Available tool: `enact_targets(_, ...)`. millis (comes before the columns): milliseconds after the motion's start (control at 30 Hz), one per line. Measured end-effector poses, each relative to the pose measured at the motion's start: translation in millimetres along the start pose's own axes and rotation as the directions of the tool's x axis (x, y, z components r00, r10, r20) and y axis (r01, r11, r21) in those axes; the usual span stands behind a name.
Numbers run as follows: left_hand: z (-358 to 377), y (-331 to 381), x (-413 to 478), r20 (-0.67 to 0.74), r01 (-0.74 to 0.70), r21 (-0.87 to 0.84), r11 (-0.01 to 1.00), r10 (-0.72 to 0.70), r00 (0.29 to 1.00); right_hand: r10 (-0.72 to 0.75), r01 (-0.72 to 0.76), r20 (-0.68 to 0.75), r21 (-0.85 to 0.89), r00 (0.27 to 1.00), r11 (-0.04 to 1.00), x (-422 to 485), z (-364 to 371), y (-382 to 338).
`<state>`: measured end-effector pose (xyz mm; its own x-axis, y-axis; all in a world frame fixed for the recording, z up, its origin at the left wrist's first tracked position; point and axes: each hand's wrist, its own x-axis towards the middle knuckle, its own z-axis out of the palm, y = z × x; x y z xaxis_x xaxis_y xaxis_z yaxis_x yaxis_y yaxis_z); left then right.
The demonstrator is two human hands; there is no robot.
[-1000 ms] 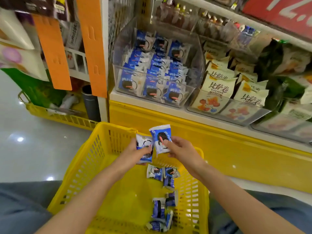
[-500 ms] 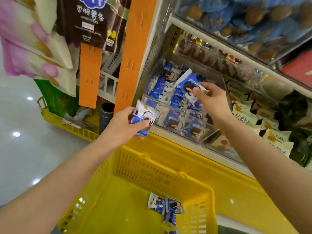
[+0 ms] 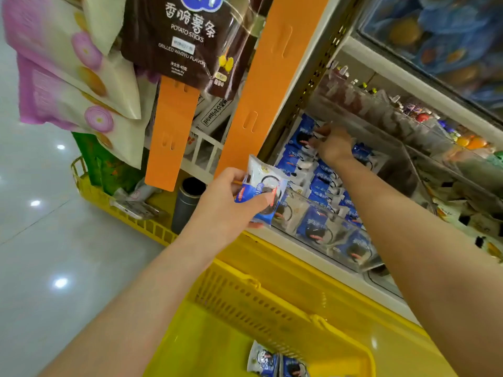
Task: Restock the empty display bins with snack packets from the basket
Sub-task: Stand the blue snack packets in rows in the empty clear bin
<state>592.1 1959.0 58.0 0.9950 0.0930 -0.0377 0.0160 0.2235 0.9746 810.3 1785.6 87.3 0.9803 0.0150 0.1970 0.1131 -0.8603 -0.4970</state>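
My left hand (image 3: 226, 202) grips a blue-and-white snack packet (image 3: 262, 186) just in front of the clear display bin (image 3: 337, 238). The bin holds several matching packets in rows. My right hand (image 3: 330, 144) reaches deep into the back left of the bin, fingers pinched on a packet (image 3: 304, 134) standing among the rear row. The yellow basket (image 3: 261, 300) sits below my arms. Two packets (image 3: 275, 361) show at its bottom edge.
An orange strip (image 3: 268, 77) runs down the shelf post left of the bin. Hanging potato stick bags (image 3: 187, 42) and pink-white bags (image 3: 73, 74) crowd the upper left. A second yellow basket (image 3: 128, 213) with goods sits on the floor. More clear bins (image 3: 435, 148) fill the right.
My right hand has pushed its packet further into the back of the bin. My left hand has risen with its packet to the bin's front. The view has moved closer.
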Motion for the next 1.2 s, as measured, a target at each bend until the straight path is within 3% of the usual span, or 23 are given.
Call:
enact_targets(200,2.8,0.0,5.3,-0.033,-0.006,-0.023,1.0,0.005,0.999,0.003,-0.003,0.009,-0.029,1.0,1.0,9.8,0.0,2.0)
enact_targets(400,10.4,-0.2,2.6,-0.022,0.103,-0.145,0.984,-0.107,0.994,-0.144,0.143,0.001,-0.12,0.99,0.982,-21.7,-16.0,-8.8)
enact_targets(533,13.1,0.0,-7.7,0.07,0.146,-0.115,0.983,-0.138,0.988,-0.233,0.241,-0.089,0.093,0.968,0.966,-85.0,-32.9,-24.9)
enact_targets(733,25.1,1.5,-22.6,0.113,0.124,-0.006,0.992,-0.122,0.986,-0.292,0.25,0.102,0.301,0.951,0.92,-181.2,-58.9,-27.9)
enact_targets(967,36.5,3.9,-38.3,0.017,0.009,0.065,0.998,-0.01,1.0,-0.15,-0.045,0.338,0.507,0.929,0.861,-223.1,-75.9,-7.6)
enact_targets(1200,53.4,8.4,-47.8,0.201,-0.266,0.403,0.876,0.199,0.959,-0.158,-0.002,0.28,0.494,0.947,0.869,-233.9,-86.2,7.9)
